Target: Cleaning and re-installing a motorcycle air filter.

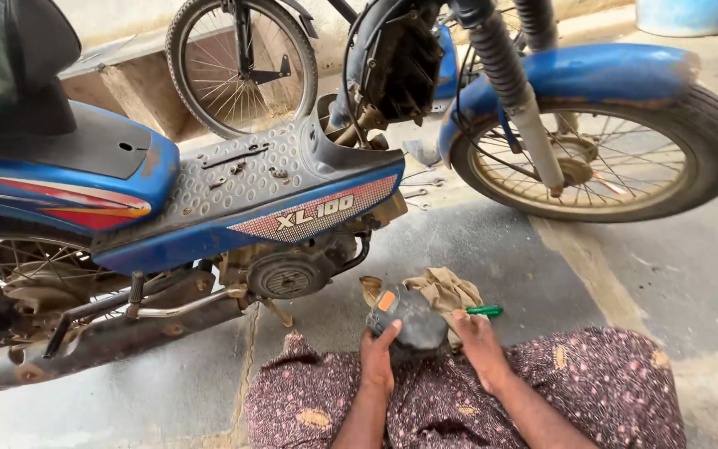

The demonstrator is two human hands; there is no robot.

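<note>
My left hand [378, 353] and right hand [477, 339] clasp a dark rounded part [407, 323] from either side, fingers curled on its rim. It sits on the floor [492, 249] at my lap's front edge, over a rag [442, 291]; a screwdriver [485, 311] lies nearest my right fingertips.

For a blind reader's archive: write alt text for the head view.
A person's left hand and right hand hold a dark rounded part with an orange patch over a tan rag, with a green-handled tool beside it. In front stands a blue moped on a concrete floor, with a bicycle wheel behind.
</note>
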